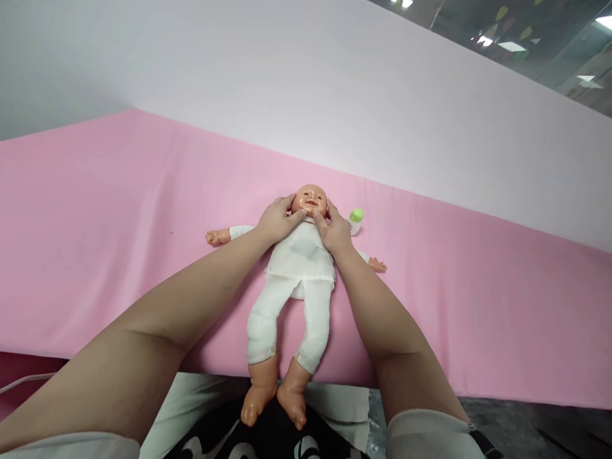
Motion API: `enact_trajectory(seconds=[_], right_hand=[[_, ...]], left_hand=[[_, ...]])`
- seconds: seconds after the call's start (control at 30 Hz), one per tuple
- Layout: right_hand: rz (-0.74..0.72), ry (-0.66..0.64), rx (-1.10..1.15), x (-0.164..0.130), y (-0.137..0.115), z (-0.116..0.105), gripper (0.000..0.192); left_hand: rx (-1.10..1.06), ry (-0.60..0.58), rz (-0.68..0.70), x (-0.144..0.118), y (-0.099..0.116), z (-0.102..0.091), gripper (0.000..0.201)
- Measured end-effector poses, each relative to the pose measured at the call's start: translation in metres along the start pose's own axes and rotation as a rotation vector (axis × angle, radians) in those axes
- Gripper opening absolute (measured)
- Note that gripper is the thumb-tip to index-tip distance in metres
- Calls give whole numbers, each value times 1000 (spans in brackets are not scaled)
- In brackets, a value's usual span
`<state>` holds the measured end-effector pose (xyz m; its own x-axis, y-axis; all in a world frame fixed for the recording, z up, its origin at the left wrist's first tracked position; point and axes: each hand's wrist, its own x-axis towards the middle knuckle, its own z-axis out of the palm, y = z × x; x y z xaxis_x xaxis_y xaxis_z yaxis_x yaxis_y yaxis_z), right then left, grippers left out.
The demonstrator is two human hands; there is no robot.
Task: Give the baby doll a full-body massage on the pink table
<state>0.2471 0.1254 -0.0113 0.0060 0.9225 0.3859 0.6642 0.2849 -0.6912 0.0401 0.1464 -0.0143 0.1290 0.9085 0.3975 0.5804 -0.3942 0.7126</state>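
Observation:
A baby doll (300, 261) in white clothes lies on its back on a pink cloth (119, 242), head away from me, feet hanging over the near edge. My left hand (277, 220) cups the left side of the doll's head, thumb at its cheek. My right hand (335, 228) cups the right side of the head, thumb near the chin. Both hands rest on the doll's shoulders. The doll's arms are spread out to either side.
A small bottle with a green cap (356, 218) lies on the cloth just right of the doll's head, behind my right hand. A white wall (335, 95) rises behind the pink surface. A white cable (23, 381) runs at the lower left.

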Motion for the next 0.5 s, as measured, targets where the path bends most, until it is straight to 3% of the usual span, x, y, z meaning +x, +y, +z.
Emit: enact_trajectory(seconds=[0.2, 0.5], right_hand=[[55, 5, -53, -1, -11, -3, 89], [20, 3, -4, 3, 2, 0, 80]], left_hand=[[1, -10, -5, 0, 1, 1, 69], [-2, 3, -3, 1, -3, 1, 65]])
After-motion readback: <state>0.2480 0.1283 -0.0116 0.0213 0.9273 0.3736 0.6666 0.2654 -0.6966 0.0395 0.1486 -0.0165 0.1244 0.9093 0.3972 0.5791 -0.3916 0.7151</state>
